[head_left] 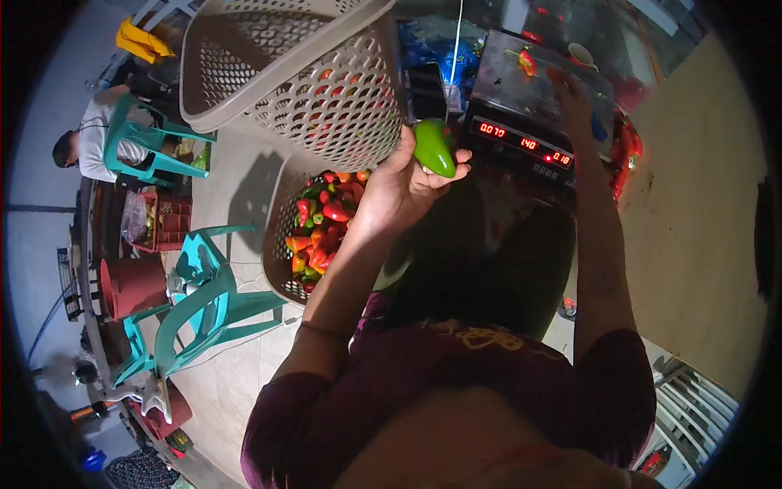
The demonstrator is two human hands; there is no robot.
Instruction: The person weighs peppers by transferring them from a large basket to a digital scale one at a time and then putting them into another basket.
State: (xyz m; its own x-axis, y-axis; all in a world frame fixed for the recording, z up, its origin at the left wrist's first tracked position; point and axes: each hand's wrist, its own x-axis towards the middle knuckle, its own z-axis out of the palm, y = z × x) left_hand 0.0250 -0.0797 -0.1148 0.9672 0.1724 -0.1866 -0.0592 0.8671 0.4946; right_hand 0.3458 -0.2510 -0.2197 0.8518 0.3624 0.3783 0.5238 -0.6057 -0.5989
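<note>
A green pepper point(435, 147) rests in my left hand point(409, 183), whose fingers curl under it beside the tilted plastic basket. My right hand point(571, 101) is over the metal pan of a digital scale point(507, 79) with lit red digits; its fingertips are dim, so whether it holds anything cannot be told. A small red-orange pepper point(527, 63) lies on the pan, left of that hand. More peppers show through the perforated wall of the beige basket point(342, 116). Below it, a second basket point(272, 244) holds many red, orange and green peppers point(317, 238).
Red peppers point(626, 153) lie right of the scale on the table point(690, 214). A dark phone point(426, 91) and a cup point(582, 55) are near the scale. Teal plastic chairs point(226, 305), a red crate point(174, 220) and a seated person point(91, 140) are at the left.
</note>
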